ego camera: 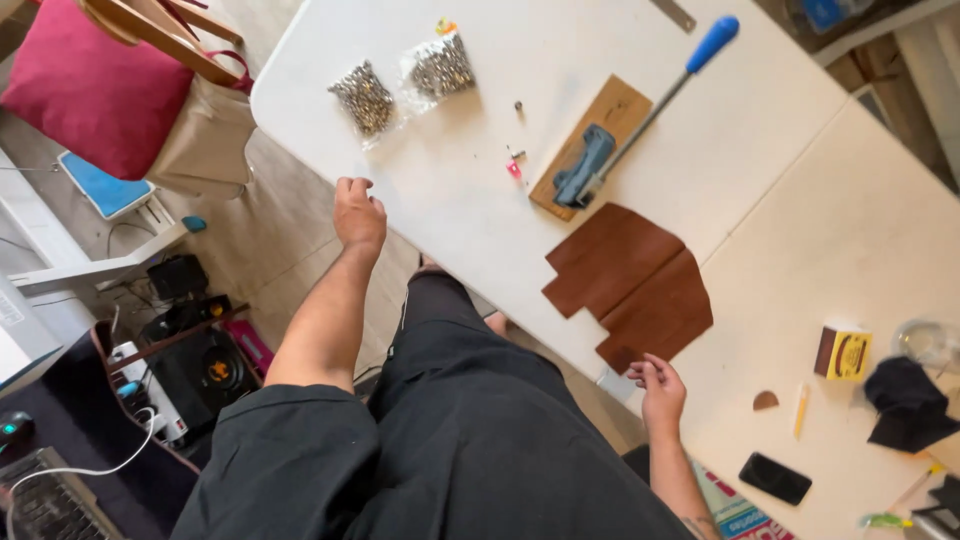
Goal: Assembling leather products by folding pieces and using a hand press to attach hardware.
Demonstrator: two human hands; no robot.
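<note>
Standing at a white table; left hand rests at the table's edge with fingers curled in loosely, holding nothing; right hand sits at the near corner of the brown leather piece, fingers bent and touching its edge, can't tell if it's actually pinching it; leather lies flat on the table, just below the lever press on a wooden board; two bags of small metal bits sit further up; small box and phone off to the right.
</note>
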